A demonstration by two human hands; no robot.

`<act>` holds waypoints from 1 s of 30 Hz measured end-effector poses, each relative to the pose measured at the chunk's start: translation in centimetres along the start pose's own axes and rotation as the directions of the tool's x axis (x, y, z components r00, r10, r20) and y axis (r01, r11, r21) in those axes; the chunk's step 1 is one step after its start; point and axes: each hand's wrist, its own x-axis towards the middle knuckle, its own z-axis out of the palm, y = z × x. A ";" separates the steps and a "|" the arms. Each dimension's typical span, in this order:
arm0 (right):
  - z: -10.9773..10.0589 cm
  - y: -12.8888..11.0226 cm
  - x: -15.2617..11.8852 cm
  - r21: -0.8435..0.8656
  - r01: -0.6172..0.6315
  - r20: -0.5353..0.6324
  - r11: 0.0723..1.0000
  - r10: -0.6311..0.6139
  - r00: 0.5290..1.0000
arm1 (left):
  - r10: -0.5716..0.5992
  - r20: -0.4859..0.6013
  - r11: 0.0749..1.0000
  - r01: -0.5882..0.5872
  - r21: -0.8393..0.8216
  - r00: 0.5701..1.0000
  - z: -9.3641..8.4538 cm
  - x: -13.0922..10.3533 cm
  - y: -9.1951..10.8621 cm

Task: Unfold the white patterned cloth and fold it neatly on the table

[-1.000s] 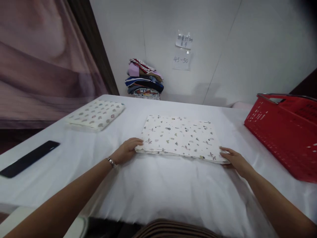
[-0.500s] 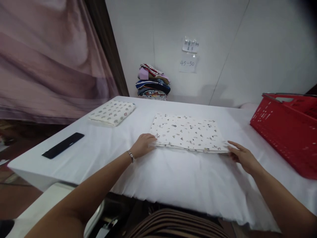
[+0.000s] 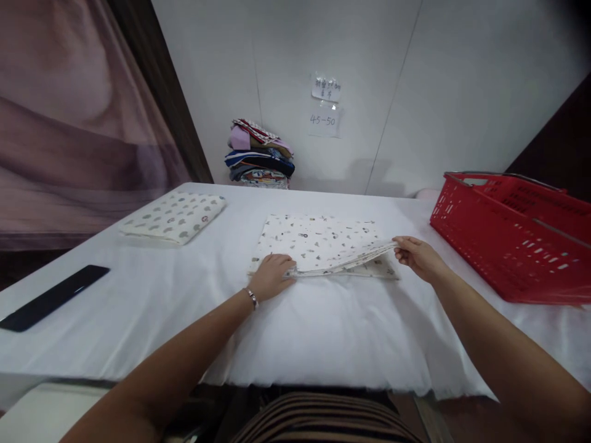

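A white cloth with small printed figures (image 3: 318, 240) lies folded in layers in the middle of the table. My right hand (image 3: 418, 257) pinches its near right corner and holds several layers up off the bottom layer, which stays on the table. My left hand (image 3: 272, 275), with a bracelet at the wrist, rests on the cloth's near left part, fingers lying flat. Further left lies a second folded cloth with grey-green shapes (image 3: 175, 216).
The white-covered table (image 3: 138, 295) holds a flat black object (image 3: 55, 296) at the left and a red basket (image 3: 512, 237) at the right. Behind it rises a pile of folded fabrics (image 3: 261, 154) near the wall. A pink curtain (image 3: 78, 135) hangs at left.
My right hand has closed on the cloth's near right corner and raised it, opening a gap between layers. My left hand has moved further onto the cloth. The camera view has turned right.
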 end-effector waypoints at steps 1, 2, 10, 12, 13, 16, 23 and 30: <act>0.1 -0.3 0.2 -0.006 0.002 0.004 1.000 -0.002 1.000 | -0.003 -0.005 1.000 0.003 0.005 1.000 0.2 0.1 0.1; 0.1 -0.5 0.3 -0.009 0.006 0.005 1.000 -0.006 1.000 | -0.007 -0.010 1.000 0.007 0.011 1.000 0.3 0.1 0.2; 0.1 -1.0 1.1 -0.055 0.013 -0.039 0.998 -0.016 0.999 | -0.056 -0.036 0.998 0.057 0.039 0.998 0.2 -0.5 -0.5; 0.0 -1.0 1.2 -0.080 0.008 -0.065 0.997 -0.013 0.998 | -0.067 -0.044 0.997 0.068 0.029 0.997 0.1 -0.9 -1.0; 0.0 -1.1 1.3 -0.090 0.011 -0.071 0.996 -0.018 0.997 | -0.071 -0.044 0.997 0.072 0.026 0.996 0.0 -1.0 -1.2; 0.0 -1.1 1.5 -0.107 0.041 -0.076 0.993 -0.049 0.996 | -0.083 -0.037 0.996 0.084 0.034 0.996 -0.2 -1.4 -1.9; 0.0 -1.3 1.9 -0.161 0.052 -0.099 0.986 -0.068 0.993 | -0.197 -0.049 0.977 0.200 0.079 0.979 -1.7 -1.9 -3.2; 0.0 -2.2 4.3 -0.296 -0.118 -0.087 0.948 0.097 0.992 | -0.377 0.050 0.907 0.358 0.222 0.925 -5.0 0.0 -5.6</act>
